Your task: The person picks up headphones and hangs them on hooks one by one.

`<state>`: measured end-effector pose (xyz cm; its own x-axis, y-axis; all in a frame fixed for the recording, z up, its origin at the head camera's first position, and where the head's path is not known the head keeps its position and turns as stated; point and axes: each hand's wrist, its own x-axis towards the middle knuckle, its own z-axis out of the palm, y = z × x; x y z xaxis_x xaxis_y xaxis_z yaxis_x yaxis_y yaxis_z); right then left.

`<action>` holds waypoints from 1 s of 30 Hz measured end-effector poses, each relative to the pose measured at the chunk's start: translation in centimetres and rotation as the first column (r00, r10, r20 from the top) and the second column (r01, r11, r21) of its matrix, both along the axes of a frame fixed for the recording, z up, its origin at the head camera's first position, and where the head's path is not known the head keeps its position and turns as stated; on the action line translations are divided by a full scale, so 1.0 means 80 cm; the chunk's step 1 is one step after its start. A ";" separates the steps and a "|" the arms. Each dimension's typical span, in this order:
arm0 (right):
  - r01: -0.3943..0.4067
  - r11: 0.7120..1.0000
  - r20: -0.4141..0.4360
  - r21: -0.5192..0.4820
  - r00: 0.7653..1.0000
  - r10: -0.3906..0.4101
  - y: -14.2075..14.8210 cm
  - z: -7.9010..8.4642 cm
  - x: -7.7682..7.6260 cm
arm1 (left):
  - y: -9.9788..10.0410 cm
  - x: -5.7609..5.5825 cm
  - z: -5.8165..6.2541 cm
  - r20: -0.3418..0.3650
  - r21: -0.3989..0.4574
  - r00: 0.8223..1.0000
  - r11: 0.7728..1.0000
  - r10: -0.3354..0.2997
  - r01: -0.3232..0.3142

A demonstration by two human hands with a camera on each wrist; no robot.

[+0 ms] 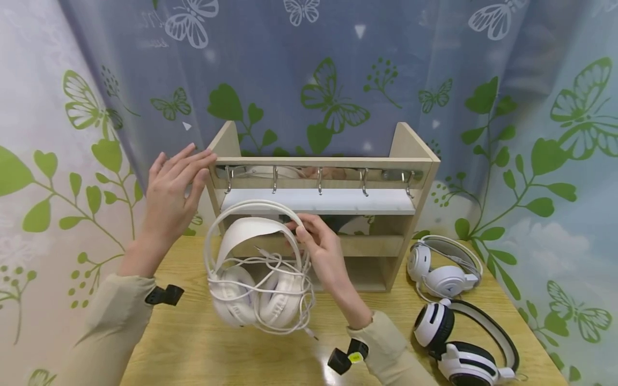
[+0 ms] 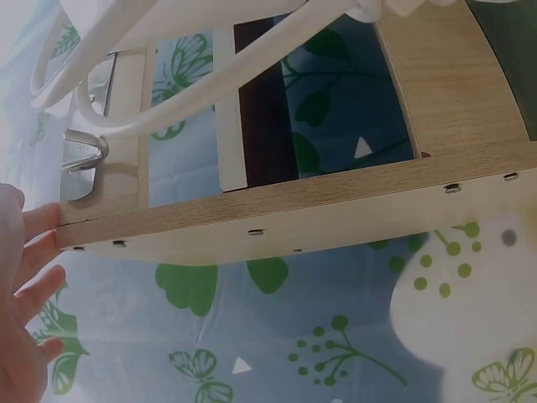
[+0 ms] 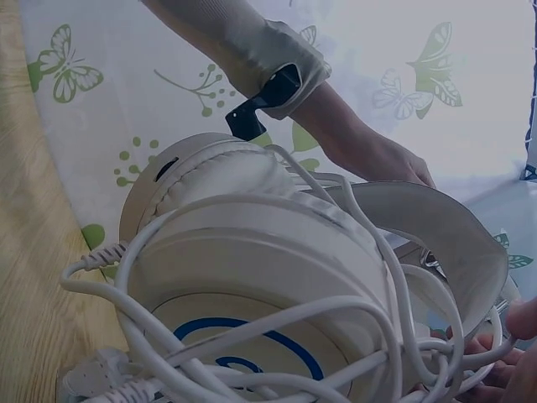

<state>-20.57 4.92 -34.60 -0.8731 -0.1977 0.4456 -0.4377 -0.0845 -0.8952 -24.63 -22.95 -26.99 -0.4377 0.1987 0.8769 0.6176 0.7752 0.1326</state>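
Note:
White headphones with a tangled white cable hang from my right hand, whose thumb and fingers pinch the right side of the headband. In the right wrist view an earcup with a blue ring fills the middle, cable loops across it. My left hand rests with straight fingers on the upper left corner of a wooden rack. Along the rack's front rail runs a row of metal hooks. The headband is in front of the rack, below the left hooks; in the left wrist view it crosses before a hook.
Right of the rack, a white headset lies on the wooden table. Nearer the front lies a black-and-white headset. A curtain printed with butterflies and leaves hangs behind and at both sides.

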 end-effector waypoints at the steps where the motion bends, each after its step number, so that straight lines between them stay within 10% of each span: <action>1: 0.000 1.000 -0.003 0.001 1.000 0.000 -0.001 0.000 0.000 | 0.000 0.000 0.000 0.001 -0.003 1.000 1.000 0.001 -0.001; 30: -0.014 0.999 -0.009 -0.048 1.000 0.013 -0.022 0.016 -0.006 | -0.008 0.006 0.007 0.073 -0.079 0.997 0.997 0.018 -0.012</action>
<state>-21.04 3.19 -33.28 -0.8667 -0.1875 0.4623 -0.4438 -0.1334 -0.8861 -24.17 -23.62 -26.41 -0.5040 0.2586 0.8241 0.5967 0.7941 0.1157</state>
